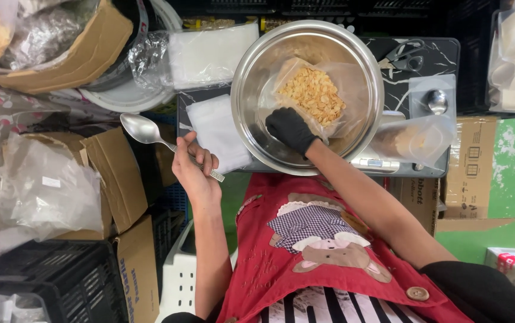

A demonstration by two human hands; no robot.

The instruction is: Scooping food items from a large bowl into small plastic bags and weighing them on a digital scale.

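- Red apron (305, 251) with a bear patch, nearest the camera, across the lap.
- Left hand (193, 167), bare, closed on the handle of a metal spoon (143, 130). Spoon bowl points up and left, empty, held clear of the table edge, well apart from the steel bowl.
- Right hand (290, 128), in a black glove, reaches into the steel bowl (251, 72) and grips the lower edge of a clear bag (353, 90).
- Bag lies inside the bowl, mouth open, tilted; holds a heap of pale yellow flakes (314, 93).
- Hands are apart: the left one outside the bowl at its left, the right one inside it.
- Bowl sits on a scale (377, 164); only the scale's front edge shows beneath the rim.
- Folded white bags (215, 128) just left of the bowl, touching its side; a second stack (209, 54) further back.
- Right of the bowl: a small filled pouch (416, 140), and a second spoon (437, 101) beyond it.
- Scissors (407, 57) on the dark marble-patterned top (443, 54), far right of the bowl.
- Cardboard boxes (119, 179) and plastic wrap crowd the left side; a black crate (48, 275) lower left.
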